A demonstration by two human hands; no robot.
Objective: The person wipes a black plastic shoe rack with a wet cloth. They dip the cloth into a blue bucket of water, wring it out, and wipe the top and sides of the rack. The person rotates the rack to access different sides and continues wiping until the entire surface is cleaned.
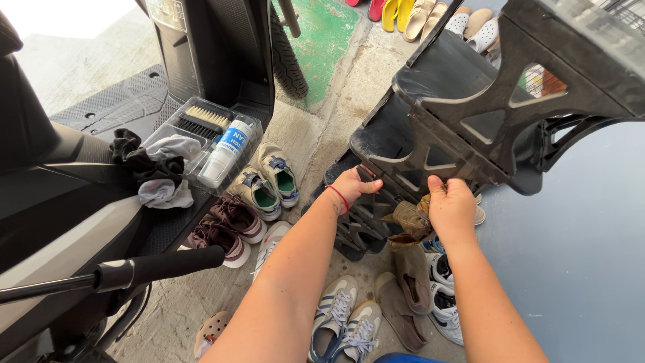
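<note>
At frame centre, my left hand (351, 186) clamps the black rack's (463, 101) lower shelf to steady it while my right hand (451, 207) pinches a brown boot (410, 220) against it.

A white bottle (222, 156) with a blue label (233, 138) lies in a clear tray (250, 149) on the scooter.

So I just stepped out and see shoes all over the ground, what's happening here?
A person is crouched over a black plastic shoe rack. The left hand grips a lower shelf edge, while the right hand holds a brown boot against the rack. Sneakers lie around on the concrete, beside a scooter with a tray of cleaning supplies.
</note>
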